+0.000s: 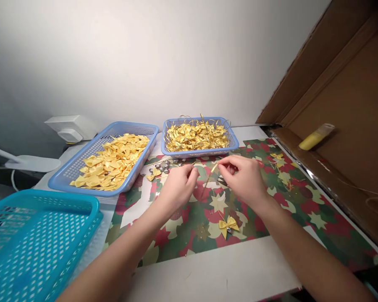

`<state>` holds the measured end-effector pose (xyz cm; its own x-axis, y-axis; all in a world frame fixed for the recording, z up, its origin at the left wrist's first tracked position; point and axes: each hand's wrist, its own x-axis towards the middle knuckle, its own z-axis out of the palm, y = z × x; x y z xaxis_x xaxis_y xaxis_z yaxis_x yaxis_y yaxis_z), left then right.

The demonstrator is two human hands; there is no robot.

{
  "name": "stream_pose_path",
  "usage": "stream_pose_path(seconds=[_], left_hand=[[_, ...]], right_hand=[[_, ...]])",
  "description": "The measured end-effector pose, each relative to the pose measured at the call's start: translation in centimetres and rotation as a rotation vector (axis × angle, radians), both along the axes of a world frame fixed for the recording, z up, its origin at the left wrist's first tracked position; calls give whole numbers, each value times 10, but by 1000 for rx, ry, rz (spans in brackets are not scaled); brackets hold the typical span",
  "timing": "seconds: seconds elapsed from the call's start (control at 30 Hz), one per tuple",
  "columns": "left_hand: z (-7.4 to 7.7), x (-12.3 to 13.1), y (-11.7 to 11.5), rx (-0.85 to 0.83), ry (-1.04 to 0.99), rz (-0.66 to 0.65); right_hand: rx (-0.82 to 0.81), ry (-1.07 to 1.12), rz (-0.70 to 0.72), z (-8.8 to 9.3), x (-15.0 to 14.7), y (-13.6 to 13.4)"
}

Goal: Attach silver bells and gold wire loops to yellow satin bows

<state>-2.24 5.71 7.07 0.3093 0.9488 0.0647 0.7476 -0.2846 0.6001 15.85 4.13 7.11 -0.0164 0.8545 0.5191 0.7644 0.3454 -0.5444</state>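
Note:
My right hand pinches a thin gold cord between thumb and fingertips. The cord's loose end dangles down to the left. Close by on the left, my left hand has its thumb and fingers pressed together; whatever they may hold is hidden. Silver jingle bells lie beyond the left hand, beside a small loose yellow bow. Nearer to me, a finished-looking yellow ribbon bow with a silver bell and gold cord rests on the patterned sheet.
At the back, a blue basket is heaped with yellow bows with gold cords. Another blue basket of yellow bows stands left. A teal basket is at front left. Cardboard walls the right side, with a yellow-filled tube.

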Motion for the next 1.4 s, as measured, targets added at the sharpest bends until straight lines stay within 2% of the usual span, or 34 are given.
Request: stream_pose_path(seconds=[0.07,0.2,0.3,0.4,0.53,0.63,0.73,0.87,1.1,1.23,1.4], left_hand=[[2,4,-7,-84,-77,-57],[-5,15,-24,-156,36,-199],[-13,18,-25,-149,-52,-167],[-20,17,-20,-235,-360,-100],[-36,23,-21,-375,-754,-112],[-51,29,-29,-323,-855,-38],[-59,33,-36,-244,-857,20],[-57,34,-42,-142,-864,20],[-52,33,-47,23,-750,-1],[-51,33,-48,116,-698,-49],[-49,34,-48,187,-699,-113]], right_hand=[[27,4,-21,2,1,-10],[47,15,-31,4,5,-19],[13,108,-36,0,10,-20],[-169,435,-30,-11,10,-23],[-391,979,2,-30,-2,-30],[-466,1315,2,-41,-12,-36],[-548,1519,2,-46,-17,-42],[-598,1575,16,-44,-19,-47],[-547,1441,63,-41,-21,-49],[-502,1382,90,-42,-21,-50],[-514,1430,74,-42,-21,-49]])
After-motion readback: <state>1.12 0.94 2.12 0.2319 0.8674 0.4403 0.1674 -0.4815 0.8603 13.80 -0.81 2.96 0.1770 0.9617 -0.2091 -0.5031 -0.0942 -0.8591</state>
